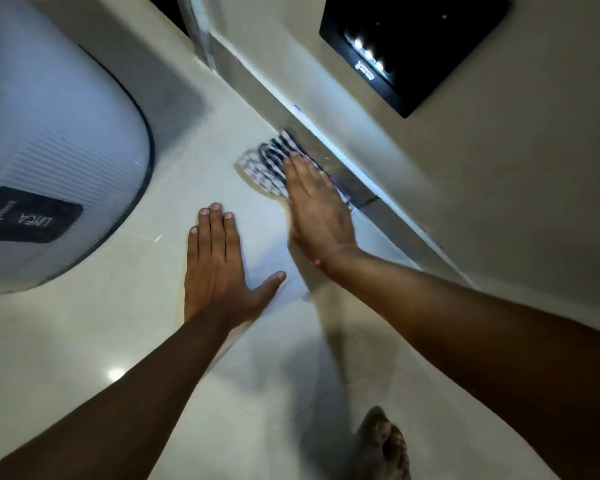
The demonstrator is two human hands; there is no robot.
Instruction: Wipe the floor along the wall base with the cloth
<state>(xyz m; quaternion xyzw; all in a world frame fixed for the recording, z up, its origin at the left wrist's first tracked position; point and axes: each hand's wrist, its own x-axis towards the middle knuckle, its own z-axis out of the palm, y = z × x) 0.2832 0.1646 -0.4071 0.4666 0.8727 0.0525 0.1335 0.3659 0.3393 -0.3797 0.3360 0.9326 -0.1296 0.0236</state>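
right hand (317, 206) flat, pressing cloth (267, 168) at wall base (392, 216); left hand (219, 268) spread, bracing on floor (84, 334). wiping likely midway; remaining stretch unclear.

Both forearms bare, no sleeves in view. Right hand (317, 211) has a thin pink-red band at its wrist; left hand (215, 268) unadorned, short nails. One bare foot (383, 445) below the right forearm.

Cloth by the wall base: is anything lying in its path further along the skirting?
Nothing visible does. The right hand presses flat on the cloth against the skirting, and the floor strip ahead looks bare up to the metal post.
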